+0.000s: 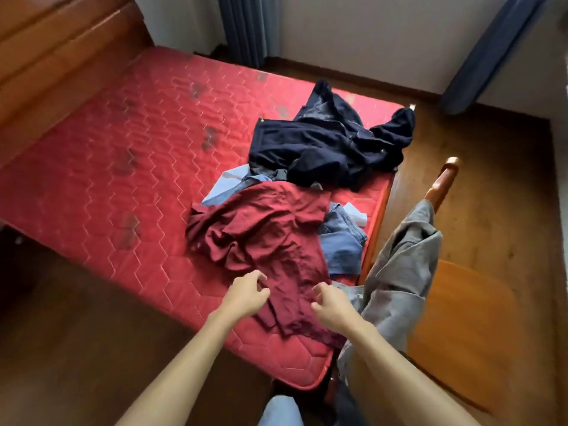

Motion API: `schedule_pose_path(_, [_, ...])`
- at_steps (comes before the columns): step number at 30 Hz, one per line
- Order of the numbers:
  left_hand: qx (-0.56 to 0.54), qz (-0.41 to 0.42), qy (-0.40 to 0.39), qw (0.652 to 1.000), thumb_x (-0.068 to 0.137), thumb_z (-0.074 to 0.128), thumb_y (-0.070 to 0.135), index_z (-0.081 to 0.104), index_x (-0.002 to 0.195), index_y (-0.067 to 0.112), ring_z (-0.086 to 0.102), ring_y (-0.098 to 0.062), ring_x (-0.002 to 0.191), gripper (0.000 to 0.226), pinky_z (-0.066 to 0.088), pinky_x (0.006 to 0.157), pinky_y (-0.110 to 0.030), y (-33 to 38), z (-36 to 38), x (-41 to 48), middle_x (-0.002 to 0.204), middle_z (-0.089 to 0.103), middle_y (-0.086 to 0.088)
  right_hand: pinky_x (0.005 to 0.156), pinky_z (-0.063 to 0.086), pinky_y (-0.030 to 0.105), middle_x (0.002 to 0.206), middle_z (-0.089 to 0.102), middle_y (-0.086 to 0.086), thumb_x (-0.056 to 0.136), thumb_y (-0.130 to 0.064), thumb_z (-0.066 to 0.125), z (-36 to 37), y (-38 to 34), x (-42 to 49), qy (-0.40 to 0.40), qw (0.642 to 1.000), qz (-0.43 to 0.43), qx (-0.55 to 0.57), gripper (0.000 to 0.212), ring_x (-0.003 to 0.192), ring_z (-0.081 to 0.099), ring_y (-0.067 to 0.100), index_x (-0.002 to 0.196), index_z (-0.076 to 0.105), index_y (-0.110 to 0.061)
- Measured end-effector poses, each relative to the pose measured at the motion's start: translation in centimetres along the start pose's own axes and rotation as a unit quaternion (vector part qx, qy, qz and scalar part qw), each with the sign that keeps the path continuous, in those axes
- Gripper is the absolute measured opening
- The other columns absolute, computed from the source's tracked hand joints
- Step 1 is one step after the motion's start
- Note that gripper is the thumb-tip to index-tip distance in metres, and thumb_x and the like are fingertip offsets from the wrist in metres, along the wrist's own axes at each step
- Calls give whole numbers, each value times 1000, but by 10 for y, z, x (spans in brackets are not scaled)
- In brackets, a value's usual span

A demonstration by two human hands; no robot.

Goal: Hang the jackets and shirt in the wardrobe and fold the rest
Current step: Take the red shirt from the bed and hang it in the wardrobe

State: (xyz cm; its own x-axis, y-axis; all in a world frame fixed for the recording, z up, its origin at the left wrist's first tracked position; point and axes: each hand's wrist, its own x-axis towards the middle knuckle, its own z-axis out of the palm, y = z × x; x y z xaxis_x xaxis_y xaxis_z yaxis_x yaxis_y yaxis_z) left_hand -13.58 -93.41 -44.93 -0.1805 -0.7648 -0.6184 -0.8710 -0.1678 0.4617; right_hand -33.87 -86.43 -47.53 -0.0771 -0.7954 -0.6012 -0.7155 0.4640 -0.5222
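Note:
A crumpled maroon garment (264, 238) lies on the near right part of the red mattress (123, 167). Behind it sits a dark navy jacket (325, 142) in a heap. A light blue shirt (227, 182) pokes out between them, and blue jeans (341, 241) lie at the right of the maroon cloth. A grey jacket (399, 272) hangs over the bed's wooden footboard post (442, 179). My left hand (246, 292) and my right hand (330, 304) hover just above the maroon garment's near edge, fingers loosely curled and apart, holding nothing.
A wooden headboard (55, 56) rises at the far left. Blue curtains (242, 26) hang at the back wall and another curtain (491, 47) at the right. Wooden floor (479, 210) surrounds the bed. A small white cloth (356, 215) lies near the mattress's right edge.

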Motion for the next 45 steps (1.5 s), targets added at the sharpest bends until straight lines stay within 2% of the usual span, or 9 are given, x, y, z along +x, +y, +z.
schedule_pose_path(8, [-234, -165, -2, 958, 94, 60, 23, 66, 99, 15, 68, -21, 69, 11, 55, 78, -36, -100, 100, 85, 83, 74, -6, 101, 43, 34, 129, 62, 14, 86, -19, 58, 91, 78, 64, -2, 981, 182, 69, 48, 121, 56, 30, 132, 52, -8])
schedule_pose_path(12, [-240, -217, -26, 946, 80, 58, 42, 63, 84, 24, 71, -26, 89, 19, 57, 91, -45, -158, 165, 134, 97, 75, -8, 100, 44, 38, 133, 56, 19, 86, -17, 60, 132, 117, 106, -9, 976, 216, 35, 52, 123, 54, 35, 134, 46, -3])
schedule_pose_path(18, [-243, -278, -28, 929, 71, 66, 49, 43, 140, 11, 61, -33, 118, 82, 52, 99, -47, -208, 237, 199, 125, 65, -15, 106, 43, 42, 143, 46, 23, 80, -20, 70, 159, 179, 163, 13, 960, 276, 41, 72, 130, 48, 37, 140, 37, 2])
schedule_pose_path(23, [-197, -264, 40, 943, 89, 69, 19, 45, 135, 9, 60, -35, 115, 53, 45, 100, -41, -197, 249, 208, 93, 74, -7, 99, 46, 43, 136, 50, 20, 84, -30, 73, 179, 206, 174, -18, 968, 247, -26, 78, 124, 53, 38, 143, 30, -4])
schedule_pose_path(25, [-194, -247, 55, 948, 85, 71, 15, 58, 94, 18, 69, -35, 93, 16, 56, 87, -45, -201, 249, 207, 63, 68, 7, 93, 47, 42, 126, 59, 20, 87, -28, 70, 180, 212, 178, -13, 970, 240, -31, 62, 118, 56, 40, 136, 39, -5])
schedule_pose_path(28, [-177, -222, 64, 957, 84, 71, 11, 50, 66, 23, 72, -31, 74, 30, 60, 76, -47, -203, 238, 201, 55, 63, 7, 90, 47, 42, 115, 67, 19, 93, -27, 62, 174, 207, 180, 5, 974, 223, -32, 27, 113, 58, 41, 110, 59, -6])
schedule_pose_path(31, [-178, -206, 67, 960, 86, 70, 15, 68, 88, 17, 73, -29, 80, 3, 59, 84, -46, -192, 211, 185, 65, 68, 4, 82, 44, 41, 100, 69, 21, 97, -33, 57, 164, 188, 167, 26, 980, 199, 1, 29, 102, 61, 41, 75, 52, -14])
schedule_pose_path(35, [-191, -190, 101, 958, 92, 66, 20, 69, 111, 6, 70, -28, 90, 24, 55, 92, -40, -170, 150, 153, 74, 66, 7, 74, 44, 38, 76, 69, 10, 98, -42, 51, 131, 138, 138, 77, 969, 206, 116, 46, 83, 62, 31, 70, 61, -8])
schedule_pose_path(45, [-268, -146, 191, 933, 93, 61, 29, 65, 83, 19, 72, -24, 65, 15, 61, 79, -48, -133, -2, 72, 86, 72, -7, 56, 43, 29, 53, 51, -10, 85, -30, 68, 14, -6, 80, 188, 881, 116, 419, 30, 56, 47, 13, 59, 59, -16])
